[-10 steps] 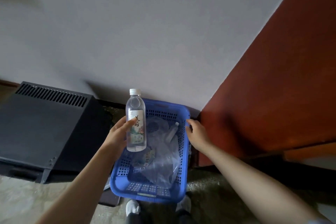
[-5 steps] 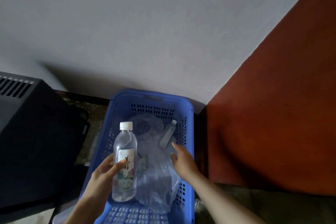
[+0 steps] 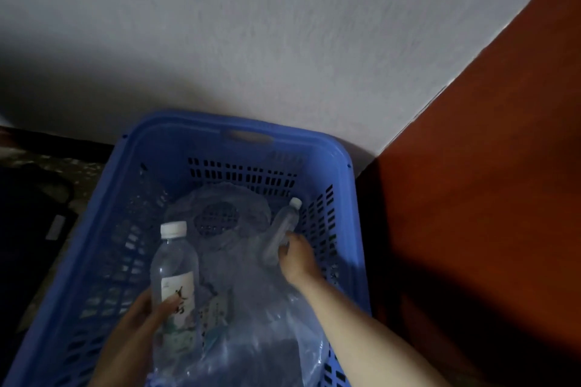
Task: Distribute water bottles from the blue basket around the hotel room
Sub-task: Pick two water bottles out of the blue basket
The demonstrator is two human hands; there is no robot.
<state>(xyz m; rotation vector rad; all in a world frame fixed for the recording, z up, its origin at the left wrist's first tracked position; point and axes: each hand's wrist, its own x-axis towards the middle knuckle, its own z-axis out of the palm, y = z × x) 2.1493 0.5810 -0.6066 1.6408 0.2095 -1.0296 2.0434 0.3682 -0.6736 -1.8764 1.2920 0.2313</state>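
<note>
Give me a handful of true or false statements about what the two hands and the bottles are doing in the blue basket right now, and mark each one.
1. The left hand holds a labelled bottle with a white cap. True.
2. The right hand rests on the basket's rim. False: it reaches down inside the blue basket and touches a second bottle.
3. The second bottle leans near the basket's right wall. True.
4. The basket is red. False: it is blue, and a reddish-brown panel stands to its right.
5. Crumpled clear plastic lies in the basket. True.
</note>
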